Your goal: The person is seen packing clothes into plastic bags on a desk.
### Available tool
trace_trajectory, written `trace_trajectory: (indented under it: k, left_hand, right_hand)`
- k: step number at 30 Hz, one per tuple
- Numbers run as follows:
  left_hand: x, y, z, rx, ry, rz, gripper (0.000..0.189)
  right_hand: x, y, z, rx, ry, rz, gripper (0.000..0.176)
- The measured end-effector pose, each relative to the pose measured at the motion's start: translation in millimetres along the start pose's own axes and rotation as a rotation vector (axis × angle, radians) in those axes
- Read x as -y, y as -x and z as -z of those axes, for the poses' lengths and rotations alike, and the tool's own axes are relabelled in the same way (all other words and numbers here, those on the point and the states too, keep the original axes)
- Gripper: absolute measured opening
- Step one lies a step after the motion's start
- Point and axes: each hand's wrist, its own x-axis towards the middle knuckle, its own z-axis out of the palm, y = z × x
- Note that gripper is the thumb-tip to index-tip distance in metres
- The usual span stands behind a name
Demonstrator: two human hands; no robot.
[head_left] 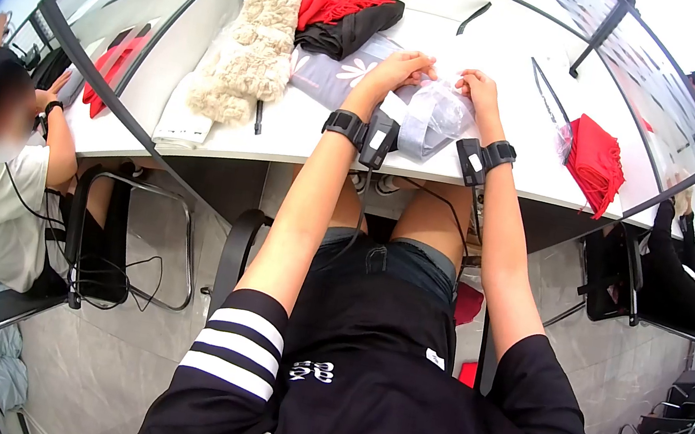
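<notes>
The left hand (406,71) and right hand (477,90) are reaching over the tabletop (301,135), fingers narrowly pinching the clear plastic (448,113) between them.

Cannot make out the exact hold of the left hand (405,72) and right hand (479,92) on the clear plastic (448,113). Cannot read the tiny print on the white packet (184,124), nor see the shoes (385,186) fully beneath the table (293,128).

Left arm (319,203) reaches up from seven o'clock, its hand (400,72) at twelve, fingers curled inward. Right arm (507,229) reaches from four o'clock, its hand (480,93) at one, fingers bent, fingertips pinched toward the thumb.
</notes>
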Motion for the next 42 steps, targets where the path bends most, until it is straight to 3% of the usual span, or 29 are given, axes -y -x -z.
trace_trajectory:
  k: [42]
  left_hand:
    - [6.7,-6.3,4.8,-0.054,0.048,-0.002,0.022]
  right_hand:
    - [2.5,3.4,-0.9,0.009,-0.022,0.01,0.018]
